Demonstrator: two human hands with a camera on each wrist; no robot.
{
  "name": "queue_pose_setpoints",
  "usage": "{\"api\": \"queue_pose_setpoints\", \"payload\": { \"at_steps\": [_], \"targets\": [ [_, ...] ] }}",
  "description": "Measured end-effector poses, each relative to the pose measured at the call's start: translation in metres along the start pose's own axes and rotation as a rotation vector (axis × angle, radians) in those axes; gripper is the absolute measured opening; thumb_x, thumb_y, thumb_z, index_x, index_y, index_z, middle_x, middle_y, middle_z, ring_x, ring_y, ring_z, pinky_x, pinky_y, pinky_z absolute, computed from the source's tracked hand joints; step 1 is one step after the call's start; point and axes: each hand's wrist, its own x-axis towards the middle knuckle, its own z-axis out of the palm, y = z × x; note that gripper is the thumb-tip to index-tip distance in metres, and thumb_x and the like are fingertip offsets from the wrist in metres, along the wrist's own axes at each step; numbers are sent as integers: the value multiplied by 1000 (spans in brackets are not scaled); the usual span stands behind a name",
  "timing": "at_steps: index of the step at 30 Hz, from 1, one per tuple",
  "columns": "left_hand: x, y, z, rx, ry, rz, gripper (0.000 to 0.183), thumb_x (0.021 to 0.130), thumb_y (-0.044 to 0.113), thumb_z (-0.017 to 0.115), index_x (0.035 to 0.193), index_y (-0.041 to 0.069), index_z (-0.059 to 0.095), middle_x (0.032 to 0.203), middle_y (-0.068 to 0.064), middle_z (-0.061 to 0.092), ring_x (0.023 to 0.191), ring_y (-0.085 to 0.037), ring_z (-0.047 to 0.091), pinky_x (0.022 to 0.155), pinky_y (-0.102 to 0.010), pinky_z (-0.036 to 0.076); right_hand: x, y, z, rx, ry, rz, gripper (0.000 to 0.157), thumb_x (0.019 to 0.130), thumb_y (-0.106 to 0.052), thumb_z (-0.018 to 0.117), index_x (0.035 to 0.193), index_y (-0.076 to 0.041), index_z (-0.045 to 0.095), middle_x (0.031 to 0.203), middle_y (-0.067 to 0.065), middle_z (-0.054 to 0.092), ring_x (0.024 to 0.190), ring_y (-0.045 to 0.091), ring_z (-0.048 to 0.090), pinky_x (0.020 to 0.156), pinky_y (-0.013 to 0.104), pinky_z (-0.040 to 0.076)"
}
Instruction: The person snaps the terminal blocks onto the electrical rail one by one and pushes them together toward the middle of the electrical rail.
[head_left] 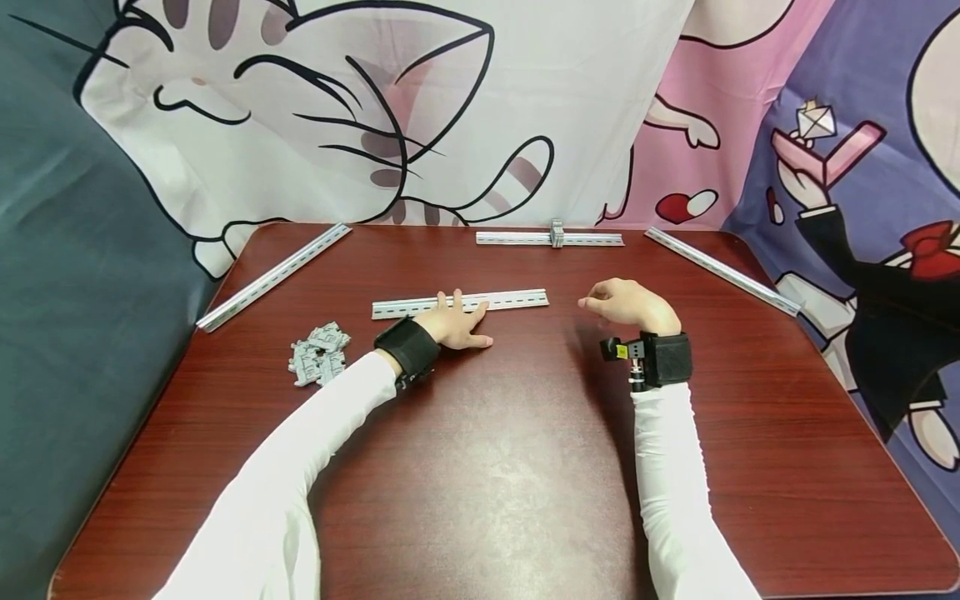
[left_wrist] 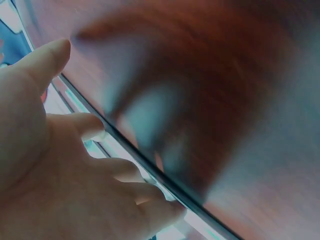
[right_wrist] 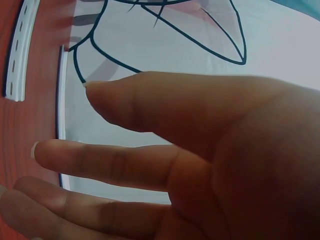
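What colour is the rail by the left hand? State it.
The rail is pale silver-grey, clearest in the head view.

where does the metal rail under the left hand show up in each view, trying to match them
Head: the metal rail lies above the picture's centre, partly covered by the left hand.
Left wrist: the metal rail slants from the upper left towards the bottom, partly covered by that hand.
Right wrist: one end of the metal rail shows at upper left.
Shared landmark: the red-brown table.
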Motion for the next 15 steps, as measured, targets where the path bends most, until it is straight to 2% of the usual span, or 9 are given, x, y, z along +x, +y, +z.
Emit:
{"api": "queue_pose_setpoints", "payload": {
  "at_steps": [6, 15],
  "targets": [
    [-1, 17, 5, 33, 19, 29, 82, 96, 60, 42, 157, 21, 4, 157, -34, -2, 143, -57, 0, 119, -54, 12, 3, 3, 4, 0, -21, 17, 46, 100, -35, 49, 127, 1, 59, 98, 19, 72, 93, 29, 69, 89, 48, 47],
    [0, 34, 15, 18, 2, 48, 81, 97, 61, 38, 157, 23, -1, 158, -31, -8, 143, -55, -7, 120, -54, 7, 5, 4, 5, 17, -45, 61, 48, 100, -36, 50, 129, 1, 57, 107, 21, 70, 94, 29, 68, 90, 49, 47]
  ]
}}
